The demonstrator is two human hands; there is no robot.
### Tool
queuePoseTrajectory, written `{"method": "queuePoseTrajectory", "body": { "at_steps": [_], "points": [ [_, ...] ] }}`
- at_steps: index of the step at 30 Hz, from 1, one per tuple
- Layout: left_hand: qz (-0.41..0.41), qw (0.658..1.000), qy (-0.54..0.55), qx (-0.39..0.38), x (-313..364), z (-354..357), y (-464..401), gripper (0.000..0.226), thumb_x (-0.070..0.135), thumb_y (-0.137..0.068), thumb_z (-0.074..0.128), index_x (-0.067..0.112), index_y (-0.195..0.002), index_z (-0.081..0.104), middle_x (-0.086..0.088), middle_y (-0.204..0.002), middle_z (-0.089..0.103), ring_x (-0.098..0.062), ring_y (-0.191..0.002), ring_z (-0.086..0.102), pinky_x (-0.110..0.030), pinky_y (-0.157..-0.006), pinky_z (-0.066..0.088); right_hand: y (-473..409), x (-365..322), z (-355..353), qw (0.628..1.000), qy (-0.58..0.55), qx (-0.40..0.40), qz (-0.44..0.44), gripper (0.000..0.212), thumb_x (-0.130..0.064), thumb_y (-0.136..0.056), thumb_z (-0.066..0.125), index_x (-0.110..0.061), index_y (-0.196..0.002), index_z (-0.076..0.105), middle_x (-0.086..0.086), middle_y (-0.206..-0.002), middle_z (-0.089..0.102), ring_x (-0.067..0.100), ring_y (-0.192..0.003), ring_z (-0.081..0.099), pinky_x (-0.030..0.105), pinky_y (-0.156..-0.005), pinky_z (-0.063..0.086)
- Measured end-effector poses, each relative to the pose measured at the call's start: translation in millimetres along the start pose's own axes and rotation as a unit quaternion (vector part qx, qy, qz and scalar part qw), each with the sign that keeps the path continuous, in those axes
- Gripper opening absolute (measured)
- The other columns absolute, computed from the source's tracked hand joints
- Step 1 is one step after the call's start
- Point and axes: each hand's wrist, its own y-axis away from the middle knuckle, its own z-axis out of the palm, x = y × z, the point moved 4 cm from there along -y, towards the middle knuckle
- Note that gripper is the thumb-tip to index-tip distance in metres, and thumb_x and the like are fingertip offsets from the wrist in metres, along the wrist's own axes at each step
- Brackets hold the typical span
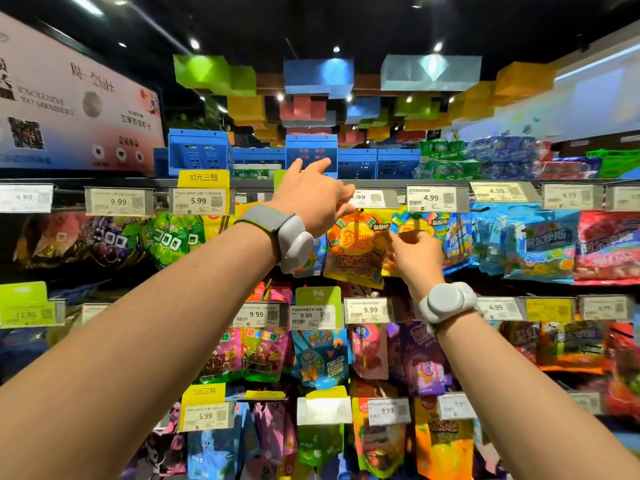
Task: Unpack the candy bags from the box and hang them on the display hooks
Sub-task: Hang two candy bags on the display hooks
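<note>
An orange and yellow candy bag hangs at the top row of the display, its top at a hook tip under a price tag. My left hand reaches up to the bag's top edge and pinches it near the hook, index finger and thumb stretched out above. My right hand pinches the bag's right edge at mid height. Both wrists wear grey bands. The box is not in view.
Rows of hanging candy bags fill the display, with price tags along each rail. A second yellow bag hangs right behind my right hand. Blue crates stand on the top shelf. Green grape bags hang to the left.
</note>
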Motion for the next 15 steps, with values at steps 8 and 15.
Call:
{"method": "queuePoseTrajectory", "body": {
  "at_steps": [8, 15],
  "points": [
    [0.038, 0.996, -0.047, 0.073, 10.8, 18.4, 23.5, 0.059, 0.057, -0.099, 0.03, 0.016, -0.141, 0.041, -0.003, -0.157, 0.03, -0.029, -0.149, 0.012, -0.053, -0.118, 0.014, 22.7, -2.4, -9.0, 0.999, -0.02, -0.023, -0.018, 0.051, -0.066, -0.061, 0.069, -0.02, -0.082, 0.067, 0.003, -0.08, 0.074, 0.029, -0.081, 0.072, 0.053, -0.078, 0.059],
    [0.046, 0.977, 0.082, 0.19, 3.8, 27.0, 58.4, 0.063, 0.049, -0.096, 0.027, 0.005, -0.125, 0.062, -0.013, -0.138, 0.055, -0.032, -0.135, 0.044, -0.047, -0.112, 0.033, 63.7, -12.6, 6.4, 0.999, -0.039, -0.028, -0.017, 0.037, -0.054, -0.073, 0.072, -0.018, -0.081, 0.068, 0.003, -0.077, 0.07, 0.02, -0.069, 0.062, 0.043, -0.07, 0.053]
  ]
}}
